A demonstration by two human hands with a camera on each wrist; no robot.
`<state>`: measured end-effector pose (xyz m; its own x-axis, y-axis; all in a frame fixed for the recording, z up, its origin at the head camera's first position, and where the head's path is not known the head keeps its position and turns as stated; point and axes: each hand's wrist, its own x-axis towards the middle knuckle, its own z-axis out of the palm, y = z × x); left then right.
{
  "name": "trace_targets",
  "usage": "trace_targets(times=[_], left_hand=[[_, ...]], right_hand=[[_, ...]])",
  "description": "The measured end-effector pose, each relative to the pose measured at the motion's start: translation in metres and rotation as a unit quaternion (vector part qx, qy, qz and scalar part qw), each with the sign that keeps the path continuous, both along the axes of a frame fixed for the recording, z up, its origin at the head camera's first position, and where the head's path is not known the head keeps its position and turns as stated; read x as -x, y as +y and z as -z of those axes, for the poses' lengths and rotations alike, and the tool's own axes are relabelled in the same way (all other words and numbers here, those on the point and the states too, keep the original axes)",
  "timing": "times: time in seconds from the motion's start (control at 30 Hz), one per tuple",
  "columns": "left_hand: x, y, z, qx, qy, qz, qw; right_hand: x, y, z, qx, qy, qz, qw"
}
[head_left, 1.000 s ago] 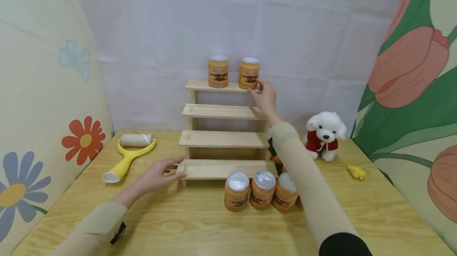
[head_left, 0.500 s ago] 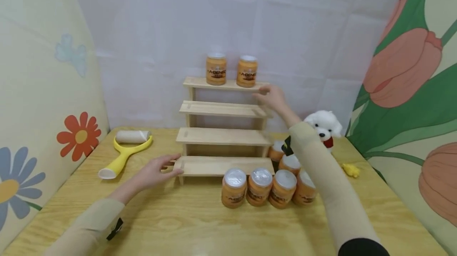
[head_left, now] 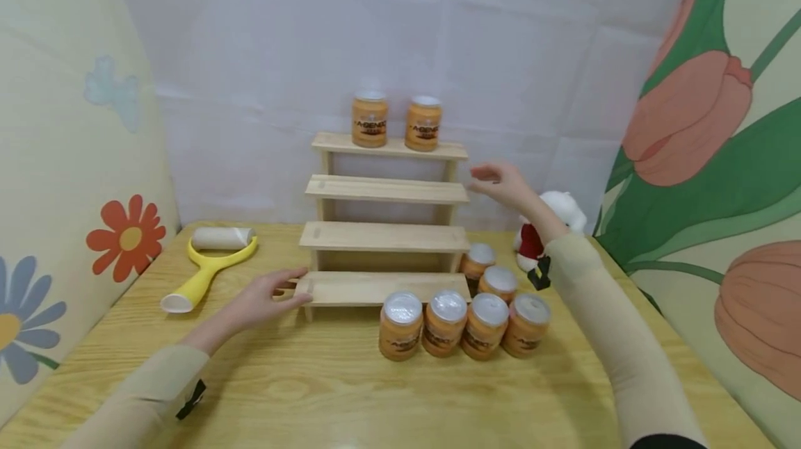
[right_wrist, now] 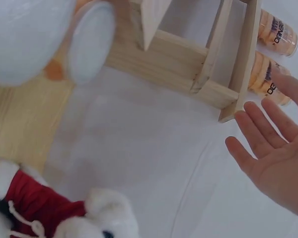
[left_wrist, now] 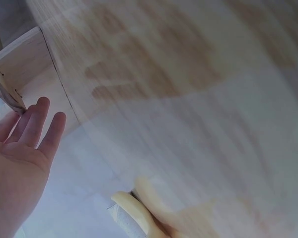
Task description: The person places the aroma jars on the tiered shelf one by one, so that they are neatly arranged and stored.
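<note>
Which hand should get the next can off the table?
Probably the right hand: it holds nothing and hovers above the side where the lower cans gather. The left hand is touching the other end of the wooden stand, maybe steadying it.

Left of the left hand (head_left: 263,299): flower-patterned cream wall (head_left: 44,87). Right of the right hand (head_left: 508,186): tulip-patterned wall (head_left: 688,122). Behind both: creased pale sheet (head_left: 313,39). Beneath both: wood-grained table (head_left: 300,393).
</note>
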<state>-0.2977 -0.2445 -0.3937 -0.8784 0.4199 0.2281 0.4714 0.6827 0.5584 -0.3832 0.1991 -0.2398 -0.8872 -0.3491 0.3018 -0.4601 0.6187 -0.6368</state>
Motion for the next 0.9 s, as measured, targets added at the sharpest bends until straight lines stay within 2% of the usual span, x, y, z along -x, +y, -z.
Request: trace_targets(times=[0.13, 0.53, 0.77, 0.9], left_hand=[[0.0, -0.002, -0.001, 0.003, -0.002, -0.002, 1.0], [0.003, -0.004, -0.001, 0.008, -0.001, -0.004, 1.0], [0.003, -0.001, 0.0, 0.005, 0.002, -0.001, 1.0], [0.003, 0.0, -0.001, 0.005, 0.002, -0.001, 1.0]], right_hand=[[-0.005, 0.01, 0.009, -0.001, -0.003, -0.012, 0.9999], [-0.019, 0.032, 0.044, -0.033, -0.062, -0.002, 0.9975], [-0.025, 0.041, 0.066, -0.057, -0.063, -0.014, 0.9962], [-0.028, 0.045, 0.075, -0.07, -0.085, -0.003, 0.9939]])
